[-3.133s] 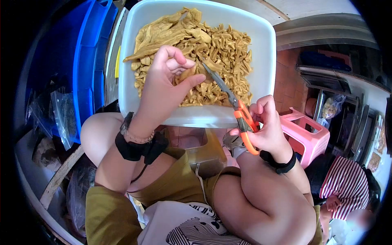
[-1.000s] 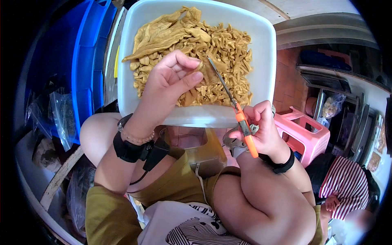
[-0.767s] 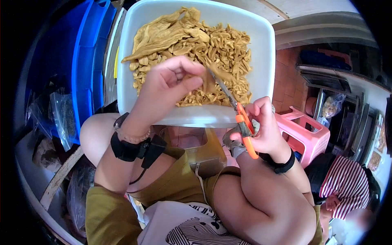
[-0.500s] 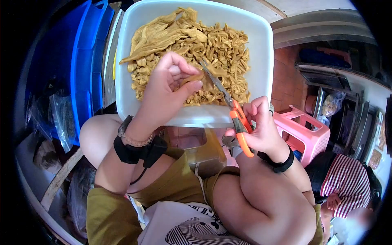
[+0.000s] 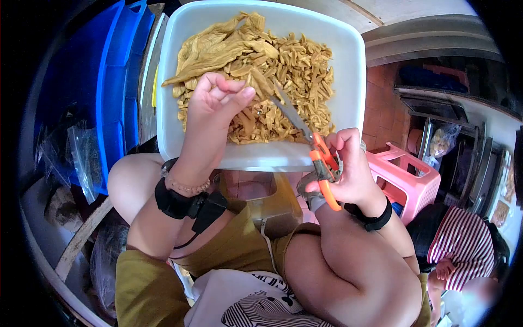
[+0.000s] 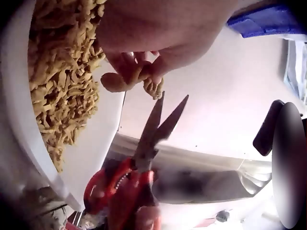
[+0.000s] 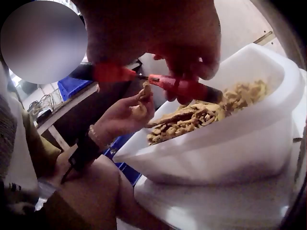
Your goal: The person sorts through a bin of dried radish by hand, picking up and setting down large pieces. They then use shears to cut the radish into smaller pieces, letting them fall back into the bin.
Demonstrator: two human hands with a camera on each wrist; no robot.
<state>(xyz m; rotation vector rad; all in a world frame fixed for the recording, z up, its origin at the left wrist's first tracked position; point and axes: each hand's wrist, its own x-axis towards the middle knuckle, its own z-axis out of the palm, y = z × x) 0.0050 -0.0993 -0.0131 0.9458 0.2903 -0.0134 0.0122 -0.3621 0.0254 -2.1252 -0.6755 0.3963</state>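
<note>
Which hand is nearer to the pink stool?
The right. The right hand, on the orange-handled scissors, is just beside the pink stool in the head view; the left hand, pinching a brown piece, is farther off, over the white tub.

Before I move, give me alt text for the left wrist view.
Left hand pinching a yellowish-brown piece close to the open blades of red-handled scissors. A white tub of similar pieces fills the left side.

In the left wrist view, the left hand (image 6: 160,31), cut off at 12 o'clock, partly hides a piece (image 6: 115,82). In the head view, the right hand (image 5: 357,177) partly hides the scissors (image 5: 328,192); a head (image 5: 481,291) at 4 o'clock is blurred.
</note>
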